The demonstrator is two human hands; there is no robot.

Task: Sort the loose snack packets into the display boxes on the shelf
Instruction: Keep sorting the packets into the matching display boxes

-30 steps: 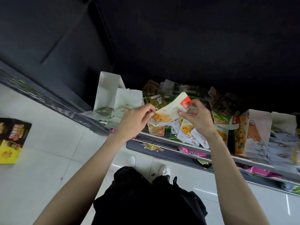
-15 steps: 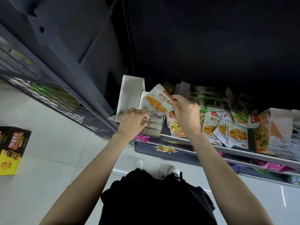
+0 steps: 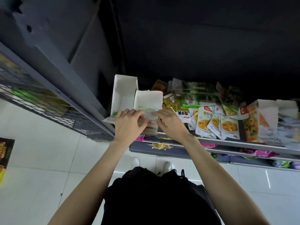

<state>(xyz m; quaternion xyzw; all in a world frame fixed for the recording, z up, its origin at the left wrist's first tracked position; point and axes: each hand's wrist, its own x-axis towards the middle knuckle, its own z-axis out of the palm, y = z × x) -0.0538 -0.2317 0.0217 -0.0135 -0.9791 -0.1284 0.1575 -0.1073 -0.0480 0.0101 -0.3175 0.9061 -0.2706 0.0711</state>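
Two white display boxes stand at the left end of the shelf point(image 3: 243, 143): an outer box point(image 3: 124, 93) and an inner box point(image 3: 148, 99) holding a stack of packets. A snack packet point(image 3: 151, 113) with its pale printed back up lies on top of that stack. My right hand point(image 3: 170, 125) pinches its right edge. My left hand point(image 3: 129, 125) has its fingers curled over the stack's left side. Loose packets with yellow food pictures point(image 3: 215, 125) and green ones point(image 3: 191, 98) lie heaped to the right.
Another filled white display box point(image 3: 266, 120) stands further right on the shelf. Lower shelves hold pink and purple wrappers point(image 3: 263, 153). A grey wire rack point(image 3: 48, 104) juts out at left. A dark and yellow carton point(image 3: 4, 153) lies on the white tiled floor.
My right hand brought the packet down from above the boxes and laid it back side up on the stack in the inner box. My left hand stayed at that box.
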